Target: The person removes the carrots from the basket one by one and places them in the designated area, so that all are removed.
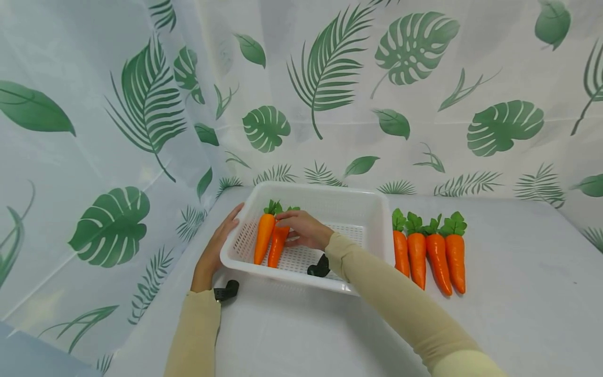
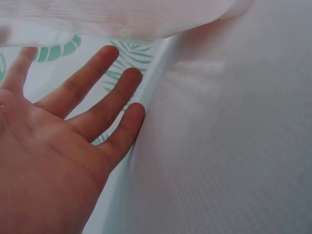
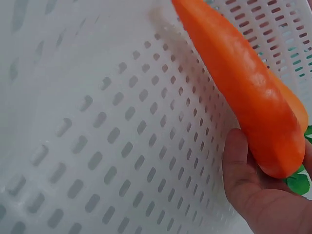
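Note:
Two orange carrots with green leafy tops lie side by side at the left end of a white perforated plastic basket (image 1: 378, 225). My right hand (image 1: 308, 230) reaches inside and grips the inner carrot (image 1: 277, 247) near its leafy end. In the right wrist view, thumb and fingers of the right hand (image 3: 268, 202) curl round the thick end of that carrot (image 3: 248, 87). The other carrot (image 1: 264, 235) rests just left of it. Against the basket's left outer side is my left hand (image 1: 218, 248); the left wrist view shows its fingers (image 2: 105, 109) extended below the rim.
Several more carrots (image 1: 435, 256) lie in a row on the white-covered table (image 1: 518, 293), right of the basket. Leaf-printed curtains (image 1: 339, 104) hang behind and at the left. A black wrist camera (image 1: 319, 267) on the right arm sits over the basket floor.

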Demonstrator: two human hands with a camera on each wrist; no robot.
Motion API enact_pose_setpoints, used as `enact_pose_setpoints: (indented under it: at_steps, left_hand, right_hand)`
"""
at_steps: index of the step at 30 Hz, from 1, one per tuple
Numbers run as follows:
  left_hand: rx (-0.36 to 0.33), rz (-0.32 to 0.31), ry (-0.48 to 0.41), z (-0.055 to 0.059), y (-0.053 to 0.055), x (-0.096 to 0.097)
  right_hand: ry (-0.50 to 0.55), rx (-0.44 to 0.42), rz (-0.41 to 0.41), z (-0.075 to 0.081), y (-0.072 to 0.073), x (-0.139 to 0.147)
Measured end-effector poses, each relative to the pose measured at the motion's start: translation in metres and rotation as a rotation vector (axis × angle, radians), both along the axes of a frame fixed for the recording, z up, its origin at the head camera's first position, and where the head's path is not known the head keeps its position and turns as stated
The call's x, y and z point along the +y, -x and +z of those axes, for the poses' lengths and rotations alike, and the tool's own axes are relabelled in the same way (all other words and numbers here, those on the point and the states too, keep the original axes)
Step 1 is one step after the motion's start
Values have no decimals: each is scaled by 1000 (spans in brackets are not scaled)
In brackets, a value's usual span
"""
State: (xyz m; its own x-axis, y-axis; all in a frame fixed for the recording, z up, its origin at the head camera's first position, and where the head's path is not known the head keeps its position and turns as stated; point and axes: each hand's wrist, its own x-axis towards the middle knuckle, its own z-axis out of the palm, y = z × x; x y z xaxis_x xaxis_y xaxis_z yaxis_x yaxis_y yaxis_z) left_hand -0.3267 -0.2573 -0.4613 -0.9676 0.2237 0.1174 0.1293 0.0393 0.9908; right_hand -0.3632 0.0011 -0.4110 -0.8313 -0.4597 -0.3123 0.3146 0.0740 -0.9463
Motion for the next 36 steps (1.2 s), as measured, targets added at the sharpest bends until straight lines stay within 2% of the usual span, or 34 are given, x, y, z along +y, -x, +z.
enact_pose_setpoints:
  at_steps: [7,19,27,36]
  left_hand:
    - [2,-9,-12,0,0,0]
    - [23,-3,18,-1,-2,1]
    - [31,23,41,-2,-3,2]
    - [34,39,70,-1,-3,4]
  right_hand:
    - [-16,-1,-4,1,0,0]
    - [-58,31,-48,3,2,3]
    - [32,13,-39,10,1,5]
    - [134,-29,-66,21,-1,12]
